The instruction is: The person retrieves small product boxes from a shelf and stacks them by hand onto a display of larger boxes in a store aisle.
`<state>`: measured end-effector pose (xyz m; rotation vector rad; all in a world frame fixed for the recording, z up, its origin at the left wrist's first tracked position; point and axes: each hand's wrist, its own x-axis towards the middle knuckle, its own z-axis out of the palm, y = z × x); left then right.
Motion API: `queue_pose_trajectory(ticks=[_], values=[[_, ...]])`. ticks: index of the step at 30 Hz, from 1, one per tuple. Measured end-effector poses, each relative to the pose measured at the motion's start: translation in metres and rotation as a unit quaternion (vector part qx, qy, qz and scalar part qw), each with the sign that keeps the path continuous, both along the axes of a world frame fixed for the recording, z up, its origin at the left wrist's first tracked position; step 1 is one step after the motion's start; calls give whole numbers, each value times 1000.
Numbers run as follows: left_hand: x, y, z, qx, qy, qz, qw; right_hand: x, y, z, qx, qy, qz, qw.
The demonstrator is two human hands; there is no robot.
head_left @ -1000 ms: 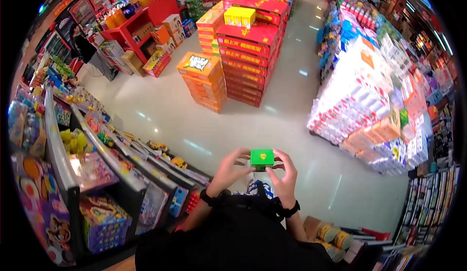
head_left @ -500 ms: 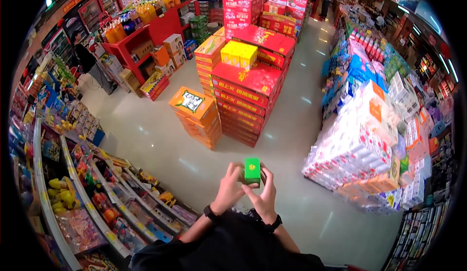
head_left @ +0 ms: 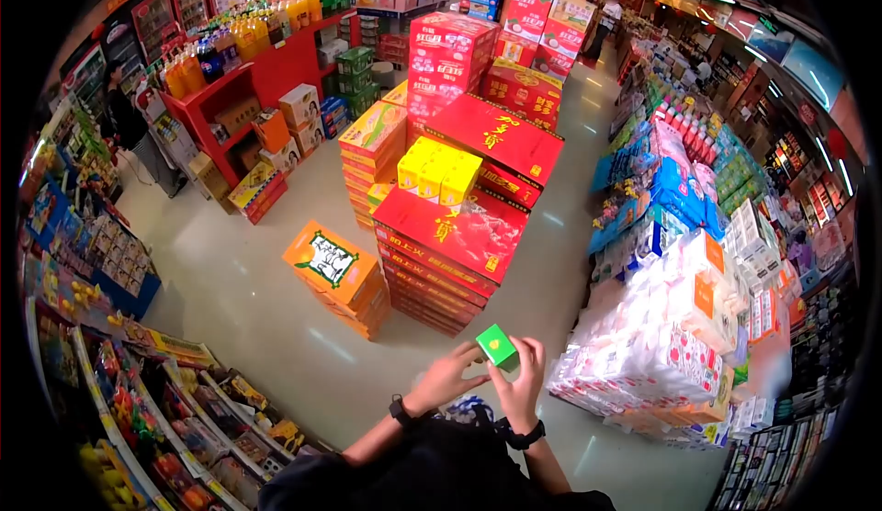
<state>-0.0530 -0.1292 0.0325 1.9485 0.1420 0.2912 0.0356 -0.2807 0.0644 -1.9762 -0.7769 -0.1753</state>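
Note:
A small green box with a yellow mark on its face is held out in front of my body, tilted. My right hand grips it at its right and lower edge between thumb and fingers. My left hand is just left of the box, fingers apart and pointing at it; the fingertips come close to its left side, with a gap between palm and box. Each wrist has a black band.
Ahead stand stacked red cartons topped by yellow packs, and an orange carton stack. Wrapped tissue packs are piled at right. Shelves of toys run along the left. A person stands far left, another in the aisle.
The green box has turned and tilted. My left hand has loosened from it while my right hand keeps hold. The view has shifted toward the stacked cartons, which look larger and lower.

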Motion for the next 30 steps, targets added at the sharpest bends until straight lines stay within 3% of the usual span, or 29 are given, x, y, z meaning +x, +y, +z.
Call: queue_pose_trajectory(ticks=[9,16,19,20,25,30], values=[[89,51,-49,-60,30,10,998,101,59,-9,-77,-45,27,996],[182,69,-68,-107,45,97,988,213,102,-34,-86,-57,78,992],[234,70,-78,-89,-13,180,979,269,122,-49,-84,-61,109,989],[246,73,-68,-197,73,165,964,287,130,-53,-85,-60,118,987],[315,78,-78,-189,103,228,950,363,170,-66,-79,-35,172,981],[365,82,-95,-323,-3,253,912,399,191,-76,-138,-89,209,964]])
